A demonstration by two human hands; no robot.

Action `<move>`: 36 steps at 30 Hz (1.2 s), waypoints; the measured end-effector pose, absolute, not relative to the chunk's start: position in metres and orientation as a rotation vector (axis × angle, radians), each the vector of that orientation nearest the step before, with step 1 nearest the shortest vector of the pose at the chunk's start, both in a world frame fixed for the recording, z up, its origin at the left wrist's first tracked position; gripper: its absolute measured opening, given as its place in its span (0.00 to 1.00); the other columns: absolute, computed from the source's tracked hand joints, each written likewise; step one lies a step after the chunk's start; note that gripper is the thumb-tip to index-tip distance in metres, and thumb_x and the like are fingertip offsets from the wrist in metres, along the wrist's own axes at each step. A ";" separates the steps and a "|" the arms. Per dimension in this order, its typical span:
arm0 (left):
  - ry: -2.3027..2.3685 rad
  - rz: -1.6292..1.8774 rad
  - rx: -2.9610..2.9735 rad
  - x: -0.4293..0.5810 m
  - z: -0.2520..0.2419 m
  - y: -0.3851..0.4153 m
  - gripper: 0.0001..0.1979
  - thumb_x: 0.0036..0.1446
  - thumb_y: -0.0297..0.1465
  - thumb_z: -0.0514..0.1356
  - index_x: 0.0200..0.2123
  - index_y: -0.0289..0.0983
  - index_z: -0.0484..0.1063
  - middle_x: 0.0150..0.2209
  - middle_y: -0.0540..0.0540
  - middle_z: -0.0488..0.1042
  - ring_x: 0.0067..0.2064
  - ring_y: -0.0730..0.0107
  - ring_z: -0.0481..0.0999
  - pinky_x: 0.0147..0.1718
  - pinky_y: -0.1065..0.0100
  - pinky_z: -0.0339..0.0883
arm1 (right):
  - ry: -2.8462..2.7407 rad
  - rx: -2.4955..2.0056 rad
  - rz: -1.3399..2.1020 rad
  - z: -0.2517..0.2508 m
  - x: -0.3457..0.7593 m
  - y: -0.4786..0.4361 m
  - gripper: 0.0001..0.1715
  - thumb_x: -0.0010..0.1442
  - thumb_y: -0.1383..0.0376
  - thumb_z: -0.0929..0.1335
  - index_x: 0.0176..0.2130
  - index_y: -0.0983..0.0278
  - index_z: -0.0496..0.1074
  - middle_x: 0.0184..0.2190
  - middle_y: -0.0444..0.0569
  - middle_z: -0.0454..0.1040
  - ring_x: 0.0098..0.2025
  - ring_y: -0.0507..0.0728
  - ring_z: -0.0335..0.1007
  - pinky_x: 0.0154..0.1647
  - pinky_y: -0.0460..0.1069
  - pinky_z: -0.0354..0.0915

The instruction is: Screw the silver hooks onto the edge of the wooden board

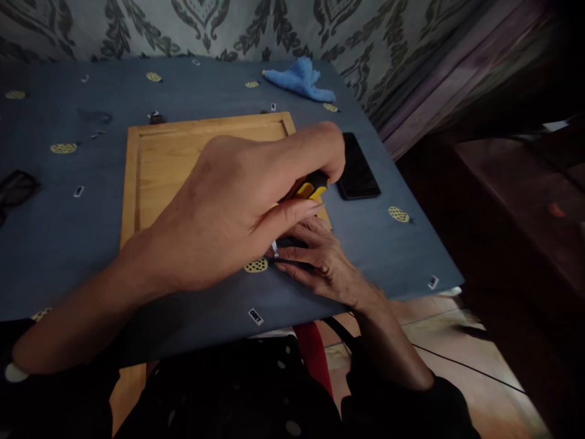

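My left hand (228,195) is wrapped round the yellow-and-black handle of a screwdriver (311,188), its palm turned down above the lower right part of a wooden board. A short bit of bright metal (275,249) shows below that hand, beside the fingertips of my right hand (320,253). With its fingers, my right hand holds a dark object (292,242) down at the board's near right corner. Fingers cover most of this object, so its kind is hidden. The wooden board (169,164) has a raised rim and lies partly under my left hand.
A black phone (359,167) lies right of the board. Behind it is a crumpled blue cloth (299,79). Dark-framed glasses (18,189) rest at the far left. A small dark item (156,117) sits behind the board. The grey-blue tablecloth (411,256) ends at a right edge.
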State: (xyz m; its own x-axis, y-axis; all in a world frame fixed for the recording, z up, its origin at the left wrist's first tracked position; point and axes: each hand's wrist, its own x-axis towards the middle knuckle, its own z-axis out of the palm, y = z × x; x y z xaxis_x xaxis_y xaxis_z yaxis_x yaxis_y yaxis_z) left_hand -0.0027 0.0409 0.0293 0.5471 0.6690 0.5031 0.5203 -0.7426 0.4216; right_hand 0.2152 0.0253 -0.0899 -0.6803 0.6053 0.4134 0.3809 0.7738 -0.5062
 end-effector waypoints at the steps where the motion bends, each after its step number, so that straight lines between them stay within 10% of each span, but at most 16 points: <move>1: 0.982 0.960 2.551 -0.002 0.029 0.041 0.02 0.68 0.29 0.60 0.43 0.39 0.72 0.37 0.56 0.78 0.35 0.75 0.80 0.38 0.70 0.75 | -2.390 -0.732 0.510 -0.090 0.215 0.025 0.09 0.69 0.63 0.71 0.48 0.60 0.80 0.56 0.53 0.77 0.60 0.63 0.69 0.59 0.61 0.64; 36: 0.939 0.920 2.721 -0.002 0.025 0.046 0.05 0.69 0.31 0.55 0.41 0.38 0.69 0.33 0.53 0.77 0.31 0.71 0.80 0.27 0.72 0.67 | -2.395 -0.732 0.488 -0.088 0.215 0.025 0.10 0.70 0.61 0.69 0.48 0.58 0.81 0.56 0.53 0.78 0.60 0.64 0.70 0.57 0.64 0.67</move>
State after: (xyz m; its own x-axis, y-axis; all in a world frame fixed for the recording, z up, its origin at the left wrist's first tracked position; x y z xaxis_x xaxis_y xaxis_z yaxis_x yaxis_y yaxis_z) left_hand -0.0025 0.0456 0.0252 0.6227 0.5939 0.5095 0.5214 -0.8004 0.2957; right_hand 0.2147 0.0252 -0.0885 -0.6805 0.5993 0.4216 0.3865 0.7824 -0.4884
